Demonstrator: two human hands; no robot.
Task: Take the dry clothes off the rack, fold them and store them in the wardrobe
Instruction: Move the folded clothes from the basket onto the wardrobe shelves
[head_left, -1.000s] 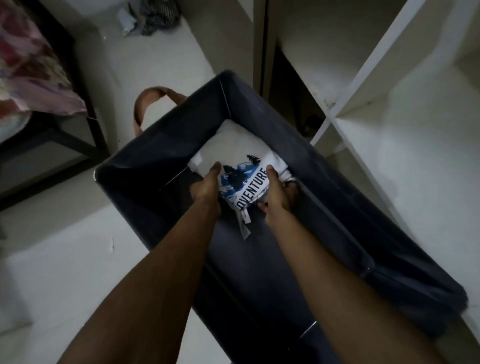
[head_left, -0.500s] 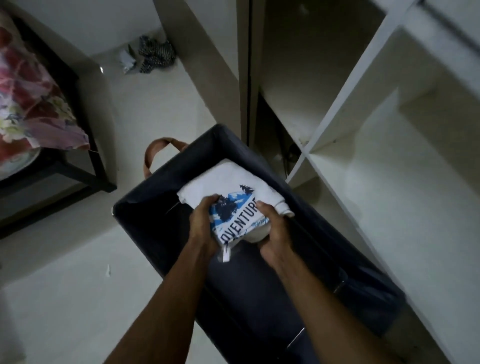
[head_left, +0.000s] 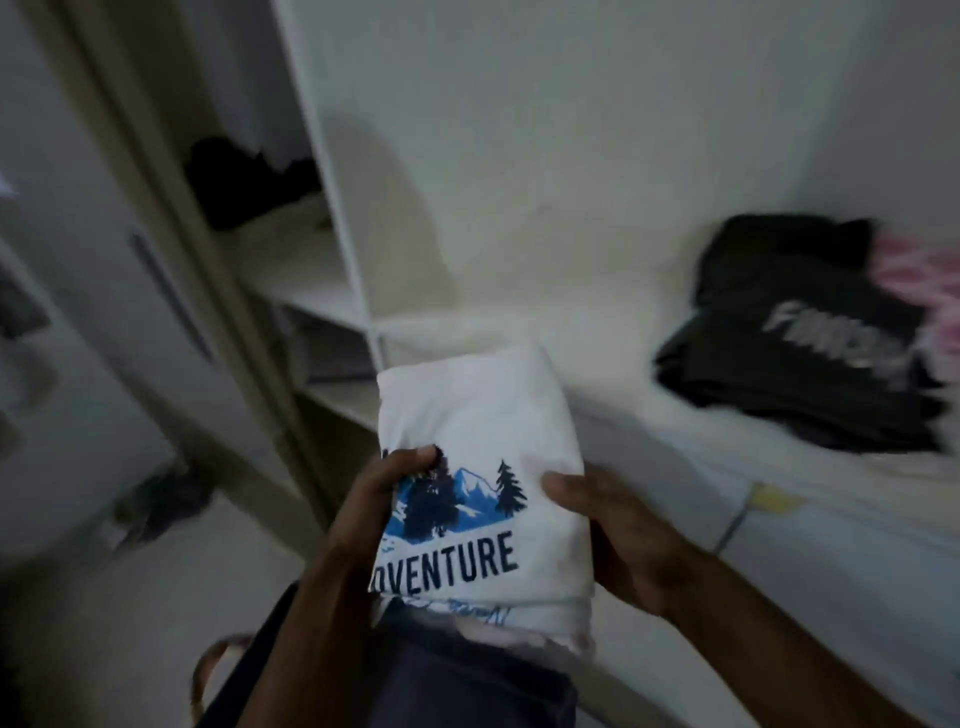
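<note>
Wardrobe (head_left: 467, 156) fills most of my view: white interior, dim light, some motion blur at the edges. A vertical divider (head_left: 332, 171) splits it into a narrow left section and a wide right one. On the wide shelf (head_left: 597, 322), far right, I see a stack of dark folded clothes (head_left: 795, 338) with pale lettering on top that I cannot read through the blur; a pink patterned garment (head_left: 924, 291) lies against its right side, cut off by the frame edge. In the left section, on a higher shelf, a dark heap of fabric (head_left: 249, 182) sits at the back, shape unclear. Bottom of frame, I note the navy fabric laundry basket (head_left: 467, 691), with a brown loop handle (head_left: 213, 670) at its left end; it is below the hands. Floor (head_left: 104, 623) at lower left is pale, with a blurred dark item (head_left: 156, 504) lying on it near the wardrobe's base. Centre frame: the folded white T-shirt (head_left: 483, 467), printed with blue mountains, dark pine trees and the letters "OVENTURE" visible, is held up in the air in front of the wide shelf's front edge, above the basket and clear of both. Left hand (head_left: 363, 519) clasps the shirt's left edge, thumb pressed on the print, fingers hidden beneath. Right hand (head_left: 618, 535) clasps the right edge, thumb on top, palm cupped under the bundle. Both hands are closed firmly on the shirt.
</note>
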